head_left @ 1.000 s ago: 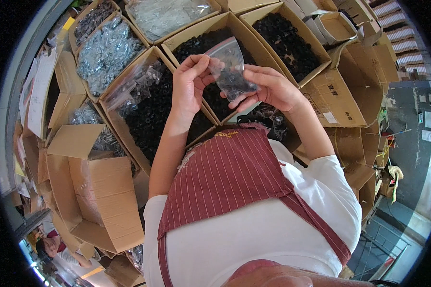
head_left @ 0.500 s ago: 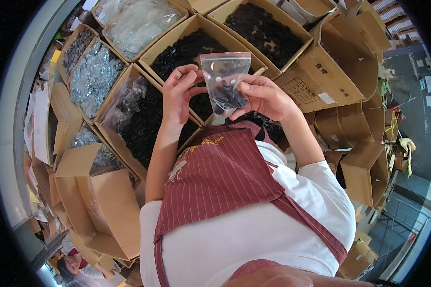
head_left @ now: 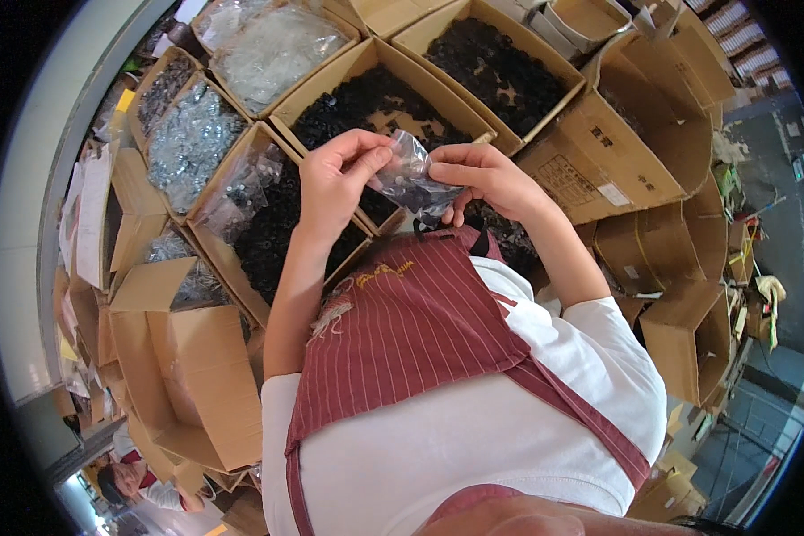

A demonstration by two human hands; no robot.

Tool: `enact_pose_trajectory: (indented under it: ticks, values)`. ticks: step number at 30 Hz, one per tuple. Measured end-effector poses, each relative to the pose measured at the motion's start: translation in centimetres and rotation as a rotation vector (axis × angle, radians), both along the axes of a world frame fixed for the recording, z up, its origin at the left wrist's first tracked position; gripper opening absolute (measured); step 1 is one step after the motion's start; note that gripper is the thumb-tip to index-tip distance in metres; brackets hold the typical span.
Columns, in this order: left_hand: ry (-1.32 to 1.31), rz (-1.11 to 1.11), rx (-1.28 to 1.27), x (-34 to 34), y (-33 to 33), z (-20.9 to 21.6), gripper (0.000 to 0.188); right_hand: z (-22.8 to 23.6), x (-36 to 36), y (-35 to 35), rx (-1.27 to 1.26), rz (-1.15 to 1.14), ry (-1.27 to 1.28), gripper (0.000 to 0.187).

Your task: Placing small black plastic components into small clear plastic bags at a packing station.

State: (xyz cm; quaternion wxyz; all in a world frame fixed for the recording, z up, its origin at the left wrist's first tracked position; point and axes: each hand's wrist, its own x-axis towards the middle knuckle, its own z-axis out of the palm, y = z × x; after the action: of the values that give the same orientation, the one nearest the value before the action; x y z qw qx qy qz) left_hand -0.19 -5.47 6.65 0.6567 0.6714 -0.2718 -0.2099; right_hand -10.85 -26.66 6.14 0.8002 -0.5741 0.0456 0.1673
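A clear plastic zip bag (head_left: 409, 189) with small black parts in its lower portion hangs between my hands in front of the apron. The bag is creased and tilted, its upper part crumpled. My left hand (head_left: 341, 179) pinches its left edge between thumb and fingertips. On the other side my right hand (head_left: 489, 179) grips the bag, thumb and index finger pressed on the plastic and the lower fingers curled partly out of sight behind it. Just beyond the hands stands an open cardboard box (head_left: 330, 85) of black pieces.
Another box of black parts (head_left: 500, 71) stands at the far right of it. To the left are a box of black parts and small bags (head_left: 268, 219), and boxes of clear plastic pieces (head_left: 192, 147). Opened cartons (head_left: 590, 161) crowd the right. A person (head_left: 143, 482) shows at lower left.
My left hand has closed on the bag's left edge; its fingers were apart beside it before. The bag has gone from upright and flat to tilted and crumpled.
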Motion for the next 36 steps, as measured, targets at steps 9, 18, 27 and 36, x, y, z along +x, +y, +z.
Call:
enact_pose_trajectory:
  ticks: [9, 18, 27, 36]
  values:
    - [-0.257, 0.282, 0.181, -0.9, -1.3, 0.2, 0.020, 0.3, 4.3, -1.2, -0.317, -0.135, -0.437, 0.028]
    - [-0.459, 0.377, 0.286, -1.0, -3.2, -1.2, 0.018, 3.3, 6.1, -1.7, -0.571, -0.073, -0.988, 0.042]
    - [-0.576, 0.522, 0.454, -1.3, -5.2, -1.4, 0.034, 2.5, 8.3, -3.5, -0.988, 0.212, -1.238, 0.040]
    - [-0.650, 0.495, 0.409, -0.3, -7.1, -2.8, 0.050, 1.4, 10.8, -5.6, -0.971, 0.287, -1.124, 0.045]
